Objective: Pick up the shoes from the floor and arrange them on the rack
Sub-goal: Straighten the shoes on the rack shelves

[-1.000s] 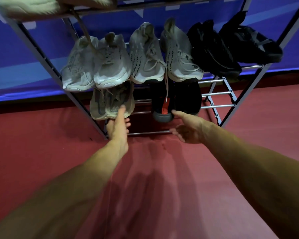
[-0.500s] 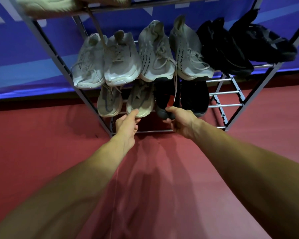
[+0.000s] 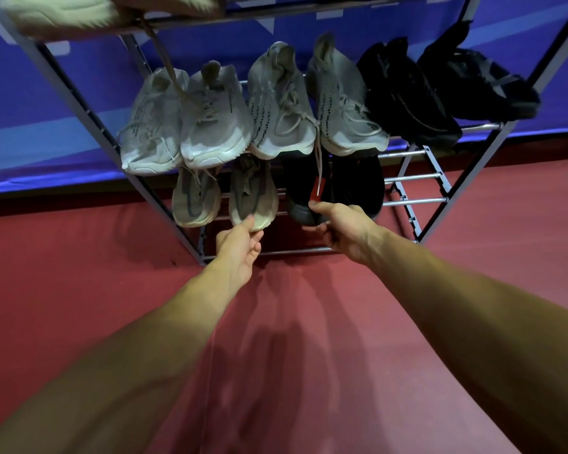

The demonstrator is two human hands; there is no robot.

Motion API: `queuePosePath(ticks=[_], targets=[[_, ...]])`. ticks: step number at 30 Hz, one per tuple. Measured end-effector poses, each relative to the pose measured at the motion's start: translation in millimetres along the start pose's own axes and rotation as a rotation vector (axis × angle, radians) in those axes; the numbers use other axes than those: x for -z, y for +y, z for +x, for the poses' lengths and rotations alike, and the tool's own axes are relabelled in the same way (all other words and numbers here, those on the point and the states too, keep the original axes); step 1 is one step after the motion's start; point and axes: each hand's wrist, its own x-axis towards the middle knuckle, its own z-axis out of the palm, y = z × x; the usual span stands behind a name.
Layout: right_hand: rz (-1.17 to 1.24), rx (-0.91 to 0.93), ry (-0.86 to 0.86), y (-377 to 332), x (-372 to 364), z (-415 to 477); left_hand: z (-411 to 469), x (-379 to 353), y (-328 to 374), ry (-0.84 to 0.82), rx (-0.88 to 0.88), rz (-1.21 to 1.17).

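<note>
On the lowest shelf of the rack (image 3: 417, 201), the left hand (image 3: 240, 244) now pinches the beige shoe (image 3: 253, 194), slid clear of its mate; the right hand (image 3: 345, 227) has gripped the black shoe (image 3: 300, 204), likely final straightening.

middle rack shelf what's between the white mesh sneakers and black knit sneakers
A pair of grey knit sneakers with dotted side stripes, in the head view.

A smooth dark-red floor (image 3: 79, 257) is seen, dimly lit and crossed by soft shadows. It is bounded at the back by a blue wall panel (image 3: 30, 103) marked with paler diagonal bands.
</note>
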Motion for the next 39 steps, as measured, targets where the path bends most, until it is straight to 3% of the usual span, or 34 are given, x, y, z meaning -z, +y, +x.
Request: queuePosePath(ticks=[4,8,10,13,19,26,32,39], targets=[[-0.028,0.003,0.016,2.1,7.2,-1.3,-3.2,2.3,-8.0,-0.104,0.066,0.123],[-0.109,0.011,-0.016,-1.4,16.6,-4.1,-16.3,-2.6,-3.5,-0.345,0.231,0.317],[-0.160,-0.001,-0.077,-10.2,26.1,-8.0,-23.2,-9.8,1.5,-0.421,0.210,0.368],[-0.188,-0.015,-0.116,-24.4,43.6,-13.4,-28.3,-19.0,10.6,-0.418,0.114,0.361],[-0.234,-0.032,-0.011,-28.2,72.1,-19.0,-21.0,-16.2,37.5,-0.366,-0.034,0.159],[-0.255,-0.011,-0.020,-28.0,79.3,-24.5,-5.9,-0.5,54.7,-0.239,-0.094,0.098],[-0.245,0.069,0.044,-35.4,87.6,-21.6,0.2,13.2,62.0,-0.323,-0.057,0.210],[-0.133,0.265,0.306,-36.6,100.6,-16.9,-9.0,15.4,54.6,-0.478,0.062,0.241]])
